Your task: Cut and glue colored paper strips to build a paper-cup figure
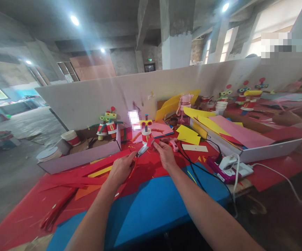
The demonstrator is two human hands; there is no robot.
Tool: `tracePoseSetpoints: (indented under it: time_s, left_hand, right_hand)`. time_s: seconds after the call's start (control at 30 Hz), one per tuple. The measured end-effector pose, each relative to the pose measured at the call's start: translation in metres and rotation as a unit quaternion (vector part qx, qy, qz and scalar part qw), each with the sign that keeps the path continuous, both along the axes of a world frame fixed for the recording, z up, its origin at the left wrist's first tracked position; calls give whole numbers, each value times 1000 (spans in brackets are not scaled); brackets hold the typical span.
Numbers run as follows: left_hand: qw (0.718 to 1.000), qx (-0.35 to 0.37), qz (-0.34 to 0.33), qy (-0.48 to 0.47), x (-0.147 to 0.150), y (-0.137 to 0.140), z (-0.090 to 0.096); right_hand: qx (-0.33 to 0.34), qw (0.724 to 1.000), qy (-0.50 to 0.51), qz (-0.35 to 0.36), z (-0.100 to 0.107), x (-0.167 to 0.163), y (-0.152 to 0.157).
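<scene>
My left hand (121, 168) is closed round the red handles of a pair of scissors (142, 150), whose metal blades point up and to the right. The fingers of my right hand (166, 153) pinch a small piece of red paper (150, 142) beside the blade tips. Whether the blades touch the paper is hard to tell. Just behind both hands stands a paper-cup robot figure (146, 132) with a yellow eye piece and orange folded paper arms. A pink glue gun (174, 144) lies to the right of my right hand.
Red and blue sheets (151, 195) cover the table. Boxes stand at left (88, 157) and right (271, 150), the right one holding coloured paper. A purple power strip (221, 170) with cables lies at right. More cup robots (111, 125) stand behind; a white partition (101, 94) closes the back.
</scene>
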State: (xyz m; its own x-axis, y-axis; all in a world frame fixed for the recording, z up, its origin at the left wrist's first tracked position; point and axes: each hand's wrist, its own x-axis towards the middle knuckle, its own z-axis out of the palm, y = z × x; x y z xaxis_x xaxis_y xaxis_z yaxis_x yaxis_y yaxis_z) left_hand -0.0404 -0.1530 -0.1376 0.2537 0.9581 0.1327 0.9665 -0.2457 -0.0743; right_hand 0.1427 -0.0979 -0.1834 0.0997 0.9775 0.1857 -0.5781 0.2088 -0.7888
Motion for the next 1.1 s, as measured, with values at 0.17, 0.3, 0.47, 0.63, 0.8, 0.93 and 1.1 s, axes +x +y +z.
tracePoseSetpoints:
  time_s: [0.17,0.3,0.47,0.63,0.8,0.93,1.1]
  left_hand:
    - [1000,-2,-2,3,1,0,1]
    - [1000,0,-2,9,1,-2,2]
    - [1000,-6,6,21,1,-3,5]
    - [999,-22,17,36,4,-6,11]
    - [999,-20,15,36,3,-6,12]
    - [1000,-7,3,24,0,-4,7]
    - [1000,-8,7,22,0,-4,7]
  right_hand:
    - [0,1000,-19,6,3,0,-3]
    - [-4,1000,-18,19,4,0,-3]
    - [0,999,-29,23,3,1,-3]
    - [2,999,-38,20,3,2,-3]
    - [-1,999,-33,12,2,2,-3]
    - [0,999,-37,10,1,3,-3]
    - [-3,999,-41,4,1,3,-3]
